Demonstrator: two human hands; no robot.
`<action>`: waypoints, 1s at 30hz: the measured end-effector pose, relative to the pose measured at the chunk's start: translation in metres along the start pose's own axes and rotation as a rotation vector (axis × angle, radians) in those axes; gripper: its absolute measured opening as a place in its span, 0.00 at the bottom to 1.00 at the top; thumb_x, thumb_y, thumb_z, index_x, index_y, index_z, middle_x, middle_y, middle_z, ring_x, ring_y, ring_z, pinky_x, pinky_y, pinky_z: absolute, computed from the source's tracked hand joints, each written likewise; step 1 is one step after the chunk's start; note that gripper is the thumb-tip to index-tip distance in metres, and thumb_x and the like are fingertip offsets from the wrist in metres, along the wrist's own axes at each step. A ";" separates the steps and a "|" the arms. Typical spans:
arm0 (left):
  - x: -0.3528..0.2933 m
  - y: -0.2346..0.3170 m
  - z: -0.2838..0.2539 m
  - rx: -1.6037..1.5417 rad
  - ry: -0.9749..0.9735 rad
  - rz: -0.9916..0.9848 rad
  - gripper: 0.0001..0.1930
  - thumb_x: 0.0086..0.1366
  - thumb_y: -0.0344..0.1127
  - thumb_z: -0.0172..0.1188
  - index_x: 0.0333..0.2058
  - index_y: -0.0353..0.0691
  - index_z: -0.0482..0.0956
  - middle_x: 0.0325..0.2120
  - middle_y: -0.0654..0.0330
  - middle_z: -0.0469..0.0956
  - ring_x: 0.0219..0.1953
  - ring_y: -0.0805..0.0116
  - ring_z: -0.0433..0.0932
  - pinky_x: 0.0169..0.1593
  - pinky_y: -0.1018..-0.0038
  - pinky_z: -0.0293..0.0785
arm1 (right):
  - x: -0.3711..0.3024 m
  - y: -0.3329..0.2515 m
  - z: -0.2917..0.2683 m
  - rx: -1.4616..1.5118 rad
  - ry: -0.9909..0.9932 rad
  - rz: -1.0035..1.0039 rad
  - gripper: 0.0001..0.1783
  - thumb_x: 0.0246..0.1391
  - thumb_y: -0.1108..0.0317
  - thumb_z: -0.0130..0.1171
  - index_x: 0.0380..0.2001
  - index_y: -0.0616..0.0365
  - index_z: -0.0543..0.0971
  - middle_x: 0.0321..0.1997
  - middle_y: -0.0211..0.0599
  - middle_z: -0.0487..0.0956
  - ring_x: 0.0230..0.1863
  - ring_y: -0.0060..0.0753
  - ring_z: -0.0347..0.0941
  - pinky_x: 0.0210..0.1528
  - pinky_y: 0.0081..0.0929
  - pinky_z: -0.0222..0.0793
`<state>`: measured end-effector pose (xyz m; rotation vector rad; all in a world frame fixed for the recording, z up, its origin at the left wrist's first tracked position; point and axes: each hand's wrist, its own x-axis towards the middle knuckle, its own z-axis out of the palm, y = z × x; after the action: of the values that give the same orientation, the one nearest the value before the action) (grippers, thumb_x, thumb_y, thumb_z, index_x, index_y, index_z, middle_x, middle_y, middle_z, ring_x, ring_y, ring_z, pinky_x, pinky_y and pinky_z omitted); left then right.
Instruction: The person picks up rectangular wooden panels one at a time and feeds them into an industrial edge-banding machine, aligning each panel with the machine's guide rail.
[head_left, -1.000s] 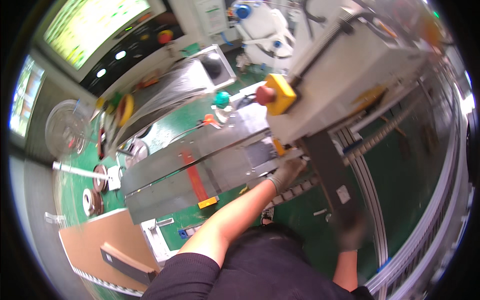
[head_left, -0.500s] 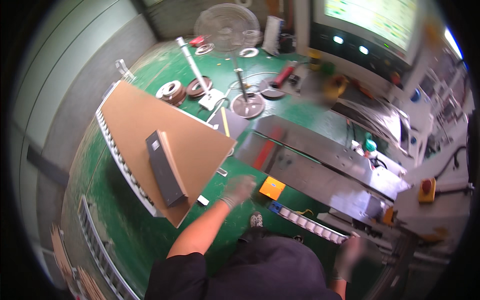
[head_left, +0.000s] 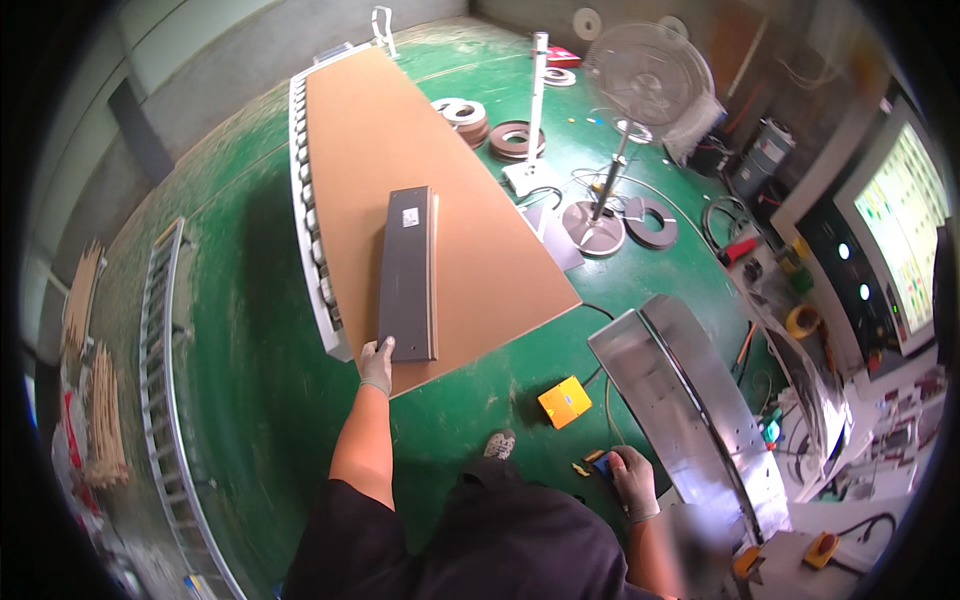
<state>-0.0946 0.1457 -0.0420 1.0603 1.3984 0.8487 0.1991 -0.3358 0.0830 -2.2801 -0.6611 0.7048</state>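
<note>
A long dark grey panel (head_left: 402,280) with a small white label lies on thin brown boards (head_left: 434,285), on top of a large brown sheet (head_left: 480,270). My gloved left hand (head_left: 376,366) is closed on the panel's near left corner, with the thumb on top. At the lower right, my gloved right hand (head_left: 633,478) has its fingers curled over a small blue block (head_left: 602,465). Much of that block is hidden under the hand. A yellow box (head_left: 565,402) lies just beyond this hand.
The brown sheet lies on a roller stand (head_left: 305,235). Right of it are a metal machine table (head_left: 690,400), a standing fan (head_left: 650,85) and a lit screen (head_left: 905,225). Tape rolls (head_left: 516,140) lie on the green floor. A metal roller rack (head_left: 165,400) stands at left.
The view has turned to the right. My left hand has gone from above the floor to the grey panel's near corner and taken hold. The right hand has moved inward to the blue block.
</note>
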 end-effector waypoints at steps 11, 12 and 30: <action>-0.132 -0.015 -0.057 -0.149 -0.434 -0.498 0.17 0.68 0.46 0.65 0.52 0.51 0.76 0.46 0.69 0.78 0.47 0.71 0.76 0.47 0.63 0.71 | 0.009 0.010 0.003 0.238 -0.177 0.171 0.17 0.65 0.61 0.59 0.47 0.65 0.82 0.36 0.38 0.83 0.39 0.29 0.77 0.46 0.29 0.72; -0.141 -0.010 -0.038 -0.132 -0.452 -0.451 0.17 0.68 0.45 0.66 0.51 0.48 0.77 0.44 0.67 0.79 0.43 0.71 0.76 0.46 0.67 0.71 | 0.011 0.022 0.004 0.212 -0.201 0.187 0.18 0.65 0.59 0.60 0.47 0.64 0.81 0.38 0.38 0.83 0.39 0.29 0.77 0.45 0.29 0.72; -0.302 0.061 0.189 -0.369 -0.853 -0.601 0.14 0.71 0.45 0.62 0.49 0.44 0.78 0.47 0.65 0.80 0.51 0.68 0.77 0.56 0.67 0.74 | -0.082 -0.015 -0.035 1.421 0.067 0.134 0.25 0.51 0.78 0.63 0.55 0.68 0.78 0.50 0.41 0.83 0.50 0.34 0.80 0.58 0.32 0.73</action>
<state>0.0903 -0.1319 0.0968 0.5408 0.7096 0.1408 0.1578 -0.3913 0.1412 -1.0028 0.1034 0.7732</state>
